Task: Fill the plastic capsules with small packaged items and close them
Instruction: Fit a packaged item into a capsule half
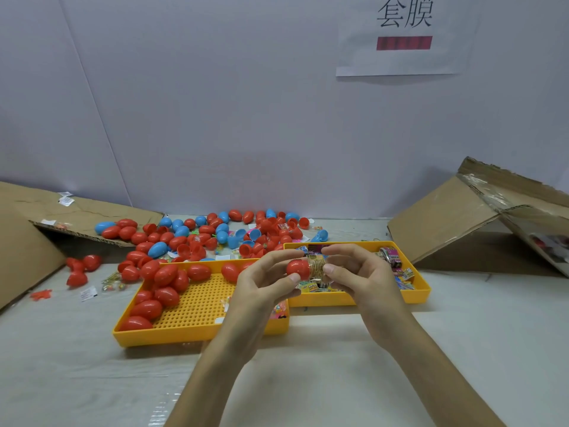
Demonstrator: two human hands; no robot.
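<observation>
My left hand [264,278] grips a red capsule half [297,268] above the two yellow trays. My right hand [354,272] pinches a small packaged item [317,266] whose end sits in the mouth of that half. The left yellow tray [197,334] holds several closed red capsules [166,283] along its left and far sides. The right yellow tray [421,291] holds several small colourful packets [403,274].
A loose pile of red and blue capsules and halves [215,232] covers the table behind the trays. Flattened cardboard [77,214] lies at the left and a cardboard box [480,217] at the right. A white wall with a paper sign [403,35] stands behind.
</observation>
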